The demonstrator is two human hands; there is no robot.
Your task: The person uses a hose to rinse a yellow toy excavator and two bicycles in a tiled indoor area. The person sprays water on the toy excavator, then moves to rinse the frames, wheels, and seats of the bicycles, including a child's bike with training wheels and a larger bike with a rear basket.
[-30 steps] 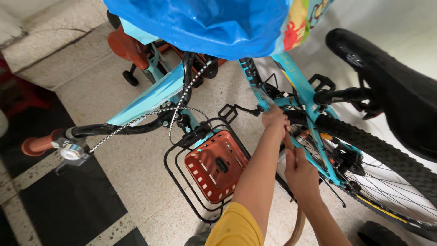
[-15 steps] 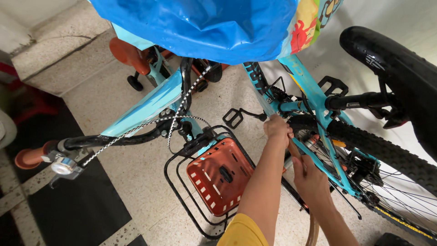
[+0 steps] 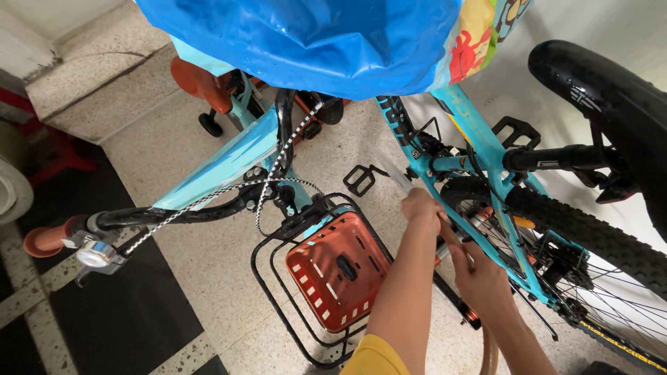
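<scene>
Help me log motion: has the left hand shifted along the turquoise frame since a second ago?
Yes. The left hand has slid back from the frame joint by the pedal, toward the person and the right hand.

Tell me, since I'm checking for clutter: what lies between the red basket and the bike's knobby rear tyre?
In the head view, both forearms and hands: left hand, right hand, gripping a thin wooden stick beside the teal frame.

Slim brown stick (image 3: pixel 449 233), tilted, gripped.

red basket (image 3: pixel 338 271) in black wire rack | blue plastic cover (image 3: pixel 306 38) | silver bell (image 3: pixel 92 254) | black saddle (image 3: pixel 611 104)
</scene>
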